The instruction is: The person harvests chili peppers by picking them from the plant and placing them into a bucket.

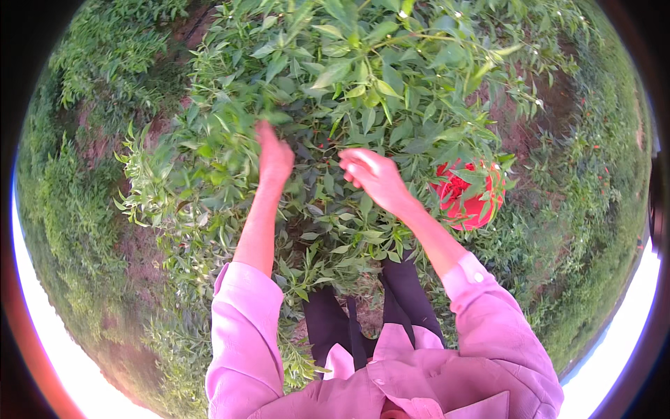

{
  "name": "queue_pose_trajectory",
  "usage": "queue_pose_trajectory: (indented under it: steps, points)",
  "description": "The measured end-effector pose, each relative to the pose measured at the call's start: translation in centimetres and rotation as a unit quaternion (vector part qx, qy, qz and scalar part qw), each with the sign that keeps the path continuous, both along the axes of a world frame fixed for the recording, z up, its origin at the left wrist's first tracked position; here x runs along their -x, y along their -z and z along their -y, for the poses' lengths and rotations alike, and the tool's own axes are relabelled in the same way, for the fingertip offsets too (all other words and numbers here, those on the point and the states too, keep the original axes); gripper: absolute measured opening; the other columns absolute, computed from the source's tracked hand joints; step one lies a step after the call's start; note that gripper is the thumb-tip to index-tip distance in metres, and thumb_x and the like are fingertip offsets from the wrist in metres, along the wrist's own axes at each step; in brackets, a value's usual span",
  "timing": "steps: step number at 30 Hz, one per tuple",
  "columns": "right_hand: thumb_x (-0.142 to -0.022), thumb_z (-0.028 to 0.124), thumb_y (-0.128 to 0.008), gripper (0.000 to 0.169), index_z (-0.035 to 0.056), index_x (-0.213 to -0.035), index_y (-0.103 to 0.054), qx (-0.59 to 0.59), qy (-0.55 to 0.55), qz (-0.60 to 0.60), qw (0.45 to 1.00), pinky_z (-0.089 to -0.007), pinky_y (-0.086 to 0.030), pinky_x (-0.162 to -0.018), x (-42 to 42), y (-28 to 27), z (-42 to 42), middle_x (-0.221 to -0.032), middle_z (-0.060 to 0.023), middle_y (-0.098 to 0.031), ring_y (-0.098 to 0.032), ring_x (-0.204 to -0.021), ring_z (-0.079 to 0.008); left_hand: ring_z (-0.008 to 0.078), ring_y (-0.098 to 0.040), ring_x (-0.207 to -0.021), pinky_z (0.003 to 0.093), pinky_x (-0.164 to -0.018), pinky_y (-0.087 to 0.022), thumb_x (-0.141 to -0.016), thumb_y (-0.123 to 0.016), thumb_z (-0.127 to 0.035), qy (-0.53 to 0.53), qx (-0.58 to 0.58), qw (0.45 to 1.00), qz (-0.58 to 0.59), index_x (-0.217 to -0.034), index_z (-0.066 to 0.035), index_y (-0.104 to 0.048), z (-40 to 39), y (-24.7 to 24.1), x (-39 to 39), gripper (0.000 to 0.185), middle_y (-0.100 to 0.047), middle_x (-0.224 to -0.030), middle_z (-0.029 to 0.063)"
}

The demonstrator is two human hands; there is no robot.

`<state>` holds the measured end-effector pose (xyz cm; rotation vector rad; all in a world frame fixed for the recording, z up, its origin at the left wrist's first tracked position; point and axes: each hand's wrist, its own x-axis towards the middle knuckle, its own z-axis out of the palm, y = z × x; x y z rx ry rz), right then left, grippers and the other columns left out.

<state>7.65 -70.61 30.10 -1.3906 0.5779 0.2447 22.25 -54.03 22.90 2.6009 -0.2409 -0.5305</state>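
A dense chili pepper plant (361, 220) with green leaves fills the space before me. My left hand (276, 160) reaches into its foliage on the left; blurred leaves cover the fingertips, so any grip there is hidden. To the right, my right hand (372, 177) hovers over the leaves with its fingers curled inward. Whether something small is between those fingers cannot be made out. A few small red chili peppers (330, 140) show among the leaves between my hands. Beyond my right forearm is a red bucket (473, 216) holding red chili peppers (456, 186), partly covered by leaves.
Leafy branches (419, 47) spread across the top of the view. More rows of plants stand at the left (63, 194) and right (581, 251), some with red fruit. Bare reddish soil (141, 256) shows between rows. My dark-trousered legs (327, 324) stand close against the plant.
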Motion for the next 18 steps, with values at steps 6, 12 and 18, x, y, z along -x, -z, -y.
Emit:
queue_pose_trajectory:
  steps: [6, 12, 18]
  points:
    - [-0.076, -0.004, -0.05, 0.025, -0.0037, -0.101, -0.055, 0.379, -0.194, 0.28, 0.86, -0.0395, -0.048, -0.074, -7.8, 6.5, -3.8, -0.094, -0.0189, -0.057, -0.057, -0.082, -0.0332, 0.0448, -0.03, -0.124, 0.0421, -0.104, -0.026, -0.076, -0.058, -0.022, -0.118, -0.112, 0.985, 0.057, -0.138, 0.002, -0.013, -12.8, -0.3, -2.7, 0.08, -0.024, -0.134, 0.036]
    - [-0.075, 0.0, -0.05, 0.012, -0.0033, -0.08, -0.06, 0.428, -0.216, 0.162, 0.862, -0.0403, -0.05, -0.062, -9.6, 7.2, -4.1, -0.079, -0.0172, -0.063, -0.062, -0.071, -0.0297, 0.0375, -0.041, -0.118, 0.0398, -0.098, -0.034, -0.075, -0.062, -0.017, -0.112, -0.136, 0.973, 0.146, -0.135, 0.002, -0.025, -26.0, 1.6, 1.2, 0.073, -0.037, -0.132, 0.025]
    - [-0.076, 0.005, -0.059, 0.03, -0.0011, -0.104, -0.055, -0.007, 0.209, -0.166, 0.964, -0.0333, -0.052, -0.069, -1.2, 11.5, -1.5, -0.087, -0.0082, -0.06, -0.058, -0.074, -0.0177, 0.0246, -0.053, -0.105, 0.034, -0.09, -0.041, -0.08, -0.056, -0.006, -0.197, 0.05, 0.979, -0.012, -0.129, -0.002, -0.037, -22.7, -1.4, 2.3, 0.052, -0.051, -0.12, 0.0173]
